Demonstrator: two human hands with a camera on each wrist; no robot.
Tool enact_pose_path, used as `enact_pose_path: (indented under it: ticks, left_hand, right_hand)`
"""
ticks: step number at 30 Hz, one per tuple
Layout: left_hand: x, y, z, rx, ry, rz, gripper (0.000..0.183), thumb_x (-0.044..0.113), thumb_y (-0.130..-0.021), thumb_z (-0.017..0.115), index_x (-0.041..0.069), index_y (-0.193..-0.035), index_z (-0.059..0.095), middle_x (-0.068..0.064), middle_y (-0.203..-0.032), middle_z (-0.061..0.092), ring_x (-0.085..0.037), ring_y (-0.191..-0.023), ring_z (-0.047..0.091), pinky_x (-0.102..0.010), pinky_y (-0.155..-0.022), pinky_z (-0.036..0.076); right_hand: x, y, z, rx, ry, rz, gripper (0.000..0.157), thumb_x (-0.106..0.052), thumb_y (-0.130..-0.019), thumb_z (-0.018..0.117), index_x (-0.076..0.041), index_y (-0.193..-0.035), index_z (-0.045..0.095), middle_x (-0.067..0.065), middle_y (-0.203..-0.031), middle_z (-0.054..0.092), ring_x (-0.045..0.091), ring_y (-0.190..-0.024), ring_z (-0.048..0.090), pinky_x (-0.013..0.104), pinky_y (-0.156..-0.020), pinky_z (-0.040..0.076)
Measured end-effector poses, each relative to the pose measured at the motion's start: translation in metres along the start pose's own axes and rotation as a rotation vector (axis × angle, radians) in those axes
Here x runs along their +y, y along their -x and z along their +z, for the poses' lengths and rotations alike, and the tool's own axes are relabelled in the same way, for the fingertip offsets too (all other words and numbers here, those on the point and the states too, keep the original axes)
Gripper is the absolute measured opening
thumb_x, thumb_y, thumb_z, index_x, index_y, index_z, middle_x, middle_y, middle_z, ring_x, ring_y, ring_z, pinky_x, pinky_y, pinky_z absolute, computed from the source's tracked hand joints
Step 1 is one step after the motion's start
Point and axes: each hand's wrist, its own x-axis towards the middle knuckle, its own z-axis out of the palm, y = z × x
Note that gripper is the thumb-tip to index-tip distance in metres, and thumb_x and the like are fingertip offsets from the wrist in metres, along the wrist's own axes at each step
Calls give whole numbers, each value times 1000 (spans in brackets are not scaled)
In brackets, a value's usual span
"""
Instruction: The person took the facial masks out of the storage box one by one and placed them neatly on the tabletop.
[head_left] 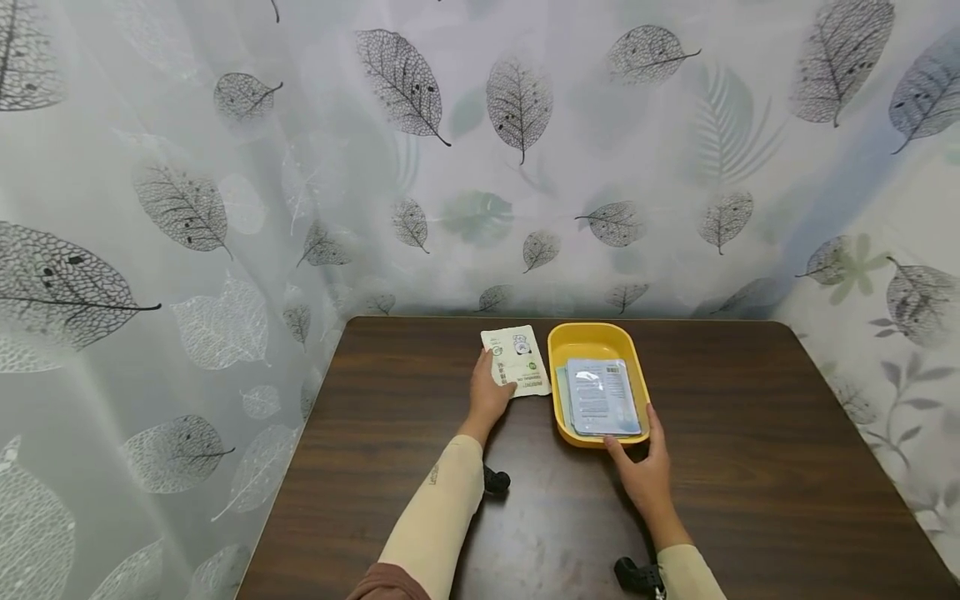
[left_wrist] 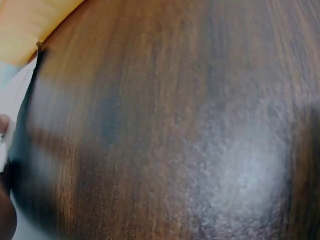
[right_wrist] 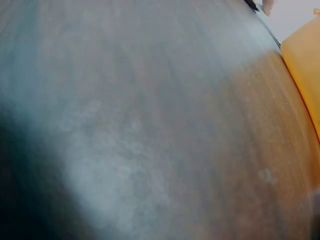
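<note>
My left hand (head_left: 487, 392) holds a flat cream packet (head_left: 521, 358) with a small animal drawing, its thumb lying over the printed face. The packet lies just left of a yellow plastic tray (head_left: 590, 339), their edges close together. In the left wrist view the near edge of the packet (left_wrist: 21, 90) stands up from the table. My right hand (head_left: 647, 475) grips the tray's near right corner, thumb at the front and fingers along the right side. Inside the tray, a pale blue printed packet (head_left: 602, 396) rests on a greenish one (head_left: 564, 400).
The dark wood-grain table (head_left: 750, 433) carries everything. Behind it and at the sides hangs a pale curtain (head_left: 465, 183) with leaf prints. Black wrist straps (head_left: 636, 575) sit on both forearms. The table fills most of both wrist views.
</note>
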Motion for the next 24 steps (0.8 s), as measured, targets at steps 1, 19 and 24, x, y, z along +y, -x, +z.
enact_pose_path:
  ticks: [1,19,24]
  left_hand:
    - [0,0,0,-3,-32,12,86,4,-83,80,2,-157,36,-17,-167,30,-38,-152,31,-49,-122,33]
    - [-19,7,-2,-145,-719,177,61,45,-107,46,14,-159,39,-8,-171,24,-29,-158,23,-49,-129,18]
    - [-20,9,-2,-121,-700,185,59,43,-107,49,13,-156,43,-8,-168,32,-30,-156,28,-50,-128,20]
  right_hand:
    - [0,0,0,-2,6,3,97,-32,-92,77,-29,-165,14,12,-171,19,36,-157,19,62,-126,15]
    - [-2,1,-1,-5,11,3,96,-31,-92,76,-27,-165,14,12,-171,19,37,-157,18,63,-126,15]
    - [-1,0,-2,-11,16,13,96,-33,-92,76,-29,-165,14,12,-171,18,37,-158,18,63,-125,15]
